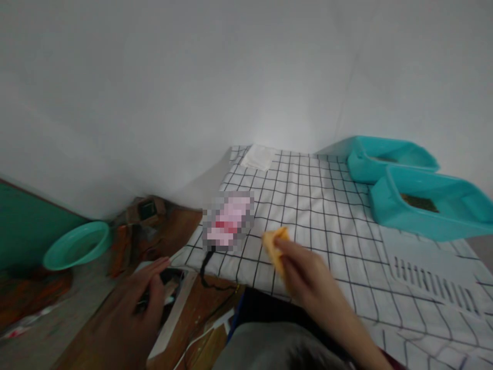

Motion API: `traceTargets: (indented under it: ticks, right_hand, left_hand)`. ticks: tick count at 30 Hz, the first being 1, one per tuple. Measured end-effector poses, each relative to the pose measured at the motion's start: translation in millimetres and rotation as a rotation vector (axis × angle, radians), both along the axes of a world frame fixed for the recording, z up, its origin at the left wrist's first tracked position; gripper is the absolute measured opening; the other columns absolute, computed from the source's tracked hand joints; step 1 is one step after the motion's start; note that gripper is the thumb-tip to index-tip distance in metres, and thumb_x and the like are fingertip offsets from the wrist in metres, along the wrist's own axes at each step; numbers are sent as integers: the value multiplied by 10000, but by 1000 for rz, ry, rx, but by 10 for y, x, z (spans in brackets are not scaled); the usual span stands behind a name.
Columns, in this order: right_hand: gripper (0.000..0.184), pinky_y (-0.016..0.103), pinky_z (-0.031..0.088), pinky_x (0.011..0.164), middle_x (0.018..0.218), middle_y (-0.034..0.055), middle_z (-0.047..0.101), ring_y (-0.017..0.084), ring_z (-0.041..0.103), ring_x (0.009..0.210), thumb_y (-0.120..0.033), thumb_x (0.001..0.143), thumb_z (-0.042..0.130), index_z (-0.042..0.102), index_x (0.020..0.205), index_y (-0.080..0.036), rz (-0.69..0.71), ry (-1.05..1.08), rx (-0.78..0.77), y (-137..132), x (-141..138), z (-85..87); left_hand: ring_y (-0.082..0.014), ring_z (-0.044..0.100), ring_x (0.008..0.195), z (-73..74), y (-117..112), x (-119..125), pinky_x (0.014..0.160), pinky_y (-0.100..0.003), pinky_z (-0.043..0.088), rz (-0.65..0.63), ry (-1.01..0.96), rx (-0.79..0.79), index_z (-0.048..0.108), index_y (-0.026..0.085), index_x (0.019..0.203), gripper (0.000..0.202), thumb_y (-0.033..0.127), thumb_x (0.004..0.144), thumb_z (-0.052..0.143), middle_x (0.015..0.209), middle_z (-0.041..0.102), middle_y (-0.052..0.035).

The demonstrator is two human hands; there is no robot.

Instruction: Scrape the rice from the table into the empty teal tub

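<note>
A small yellow piece of cloth point(278, 245) is pinched in the fingers of my right hand point(308, 275), above the front part of the checked white tablecloth point(304, 190). Its lower end hangs down below my fingertips. My left hand point(123, 308) is at the lower left, off the table, slightly blurred. Its thumb stands apart from the fingers and I see nothing in it. Beneath it is an open box point(181, 293) with dark and pale items that I cannot make out. Left of the yellow cloth lies a pink, pixelated flat object point(231, 218) with a black cord point(206, 270) at its near end.
Two turquoise bins point(427, 226) stand at the right, with brownish contents. A white slotted board point(427, 262) lies before them. White folded cloth point(259, 157) is at the back left corner. On the floor are a green basin point(79, 246) and a cardboard box point(144, 211).
</note>
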State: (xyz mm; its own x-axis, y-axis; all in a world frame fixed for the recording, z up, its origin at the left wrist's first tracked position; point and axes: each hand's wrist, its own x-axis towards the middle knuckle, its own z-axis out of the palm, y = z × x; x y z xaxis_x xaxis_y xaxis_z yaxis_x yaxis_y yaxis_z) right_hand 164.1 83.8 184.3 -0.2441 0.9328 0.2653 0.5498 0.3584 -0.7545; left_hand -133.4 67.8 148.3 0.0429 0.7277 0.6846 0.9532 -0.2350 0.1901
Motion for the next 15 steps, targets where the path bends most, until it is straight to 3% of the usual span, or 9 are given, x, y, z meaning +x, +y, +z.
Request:
traceTargets:
  ticks: [2,5,7,9,11,15]
  right_hand:
    - [352,276,517,666,951,108,716,198,682,800,-259,923,357,591,1163,-152,-282,-138,9,-35,561,-40]
    - [342,330,506,605,907,158,720,251,690,710,-261,913,378,622,1112,-127,-698,-592,-42,-162,1208,-265]
    - [333,320,485,521,849,165,716,239,674,604,-197,917,345,623,1074,-103,-665,-839,-130,-225,1301,-444]
    - [338,313,486,494,959,179,708,230,683,619,-143,909,354,583,1151,-88,-630,-961,-115,-233,1065,-572]
    - [388,298,498,484,1058,190,687,230,697,690,-60,867,370,552,1209,-85,-525,-968,-43,-192,578,-623]
    - [420,306,545,557,1089,178,679,237,685,799,-72,842,457,535,1253,-116,-122,-742,172,-68,-501,-585]
  left_hand:
    - [-245,716,861,-15,57,20,842,-419,556,13,36,-7,687,144,1002,237,216,898,486,970,758,-97]
    - [-254,706,901,-46,159,74,854,-436,549,-59,5,-23,673,144,1039,231,167,886,502,1008,750,-106]
    - [-253,696,927,-69,216,135,858,-432,546,-90,-41,-30,671,144,1025,225,148,890,492,1009,746,-119]
    - [-234,698,919,-92,250,233,859,-414,550,-133,-75,-23,673,158,1005,216,139,887,493,984,751,-102]
    - [-204,705,904,-102,252,381,858,-376,558,-208,-88,-13,674,184,1001,218,119,875,508,969,758,-64]
    - [-171,674,1011,-19,174,793,887,-308,545,-426,-150,-73,661,191,1059,291,50,856,509,1057,741,-52]
